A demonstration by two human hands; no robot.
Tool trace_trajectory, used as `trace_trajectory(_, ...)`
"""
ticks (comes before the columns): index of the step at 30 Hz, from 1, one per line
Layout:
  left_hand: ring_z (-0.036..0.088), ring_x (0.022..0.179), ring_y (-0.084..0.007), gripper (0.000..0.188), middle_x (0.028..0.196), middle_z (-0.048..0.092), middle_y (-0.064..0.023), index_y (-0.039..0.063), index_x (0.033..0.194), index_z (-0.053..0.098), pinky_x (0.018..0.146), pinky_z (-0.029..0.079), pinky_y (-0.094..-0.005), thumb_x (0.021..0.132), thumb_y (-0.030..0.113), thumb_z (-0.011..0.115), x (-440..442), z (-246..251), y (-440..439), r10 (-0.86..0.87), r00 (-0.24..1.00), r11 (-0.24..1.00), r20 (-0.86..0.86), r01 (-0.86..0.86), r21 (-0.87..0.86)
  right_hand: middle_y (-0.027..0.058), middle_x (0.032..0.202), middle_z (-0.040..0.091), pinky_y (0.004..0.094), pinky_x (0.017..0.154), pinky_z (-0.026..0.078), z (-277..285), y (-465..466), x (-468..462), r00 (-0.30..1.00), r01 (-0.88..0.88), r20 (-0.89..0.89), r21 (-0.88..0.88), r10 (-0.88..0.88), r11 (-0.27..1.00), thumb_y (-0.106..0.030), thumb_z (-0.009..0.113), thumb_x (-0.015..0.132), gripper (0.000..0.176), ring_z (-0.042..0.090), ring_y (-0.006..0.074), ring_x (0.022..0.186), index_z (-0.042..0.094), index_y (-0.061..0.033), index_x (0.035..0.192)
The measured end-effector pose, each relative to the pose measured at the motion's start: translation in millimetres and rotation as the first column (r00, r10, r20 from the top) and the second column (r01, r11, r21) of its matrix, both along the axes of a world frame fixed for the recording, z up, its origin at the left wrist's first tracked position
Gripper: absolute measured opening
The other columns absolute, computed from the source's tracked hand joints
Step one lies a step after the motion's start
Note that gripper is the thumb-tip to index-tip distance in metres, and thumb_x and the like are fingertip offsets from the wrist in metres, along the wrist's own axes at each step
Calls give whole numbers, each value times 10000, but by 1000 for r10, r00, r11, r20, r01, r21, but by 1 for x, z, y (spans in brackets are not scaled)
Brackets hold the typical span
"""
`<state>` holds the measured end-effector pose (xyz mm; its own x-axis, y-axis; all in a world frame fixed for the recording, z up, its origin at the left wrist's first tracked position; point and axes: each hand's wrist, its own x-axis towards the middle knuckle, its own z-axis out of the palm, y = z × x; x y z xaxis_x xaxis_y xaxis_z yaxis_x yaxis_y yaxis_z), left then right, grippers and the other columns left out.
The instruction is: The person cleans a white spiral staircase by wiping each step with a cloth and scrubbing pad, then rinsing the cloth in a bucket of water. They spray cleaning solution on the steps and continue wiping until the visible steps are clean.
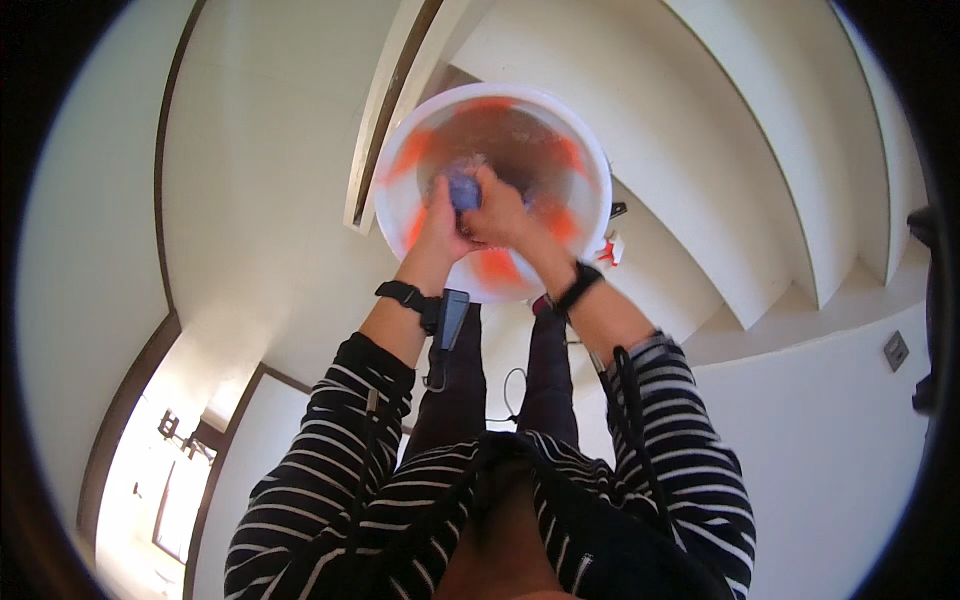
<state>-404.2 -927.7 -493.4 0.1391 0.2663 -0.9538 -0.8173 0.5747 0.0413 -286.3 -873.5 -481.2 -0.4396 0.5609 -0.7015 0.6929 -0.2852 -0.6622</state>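
A round white plastic basin (391, 247) with orange patterning stands in front of me, with brownish water (517, 135) in it. Over the basin, my left hand (448, 225) and my right hand (495, 210) are close together on a wet bluish-purple cloth (465, 192). The cloth shows between the two hands; its lower part is hidden by them. My right hand is slightly blurred, and its fingers curl against the cloth. Whether the hands touch the water I cannot tell.
Pale curved stairs (675, 150) rise on the right, beyond the basin. A small red and white object (611, 250) and a black item (618, 209) lie by the basin's right rim. A wooden-edged white panel (390, 97) stands at its left. My legs are just below the basin.
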Motion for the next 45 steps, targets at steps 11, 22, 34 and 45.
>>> trace_trajectory(11, 513, 1256, -319, 537, 1375, 531, -66, 155, 1347, 512, 1046, 345, -599, 946, 509, 553, 3, 25, -2, 34, 999, 979, 13, -36, 201, 231, 1125, 644, 518, 928, 480, -5, 14, 10, 993, 26, 107, 255, -55, 967, -136, 677, 731, 566, 626, 437, 1040, 451, -129, 1250)
trace_trajectory(22, 206, 1405, -501, 1093, 1605, 39, -184, 247, 1582, -2, 1125, 156, -669, 822, 606, 697, 3, 24, -36, -133, 991, 984, -22, 129, -121, 205, 1312, 589, 540, 1012, 445, -81, 10, -5, 775, -489, 456, -4, 436, 872, -155, 677, 825, 435, 541, 393, 1238, 632, -126, 1256)
trace_trajectory(34, 567, 1229, -305, 851, 1400, 544, -126, 91, 1459, 418, 1071, 434, -455, 891, 721, 491, 13, 48, -33, 228, 938, 917, 261, -297, 267, 221, 1132, 607, 420, 928, 481, 117, -16, 59, 894, -77, -372, 424, 251, 902, 49, 624, 734, 299, 576, 420, 1085, 601, -3, 1027)
trace_trajectory(45, 559, 1257, -263, 545, 1356, 587, -120, 79, 1374, 515, 1056, 463, -482, 966, 436, 576, 9, 34, -52, 160, 968, 945, 195, -207, 253, 69, 1187, 599, 318, 973, 452, 78, 21, 85, 793, 455, -355, -198, -496, 868, 41, 520, 789, 588, 574, 215, 1114, 491, -67, 1366)
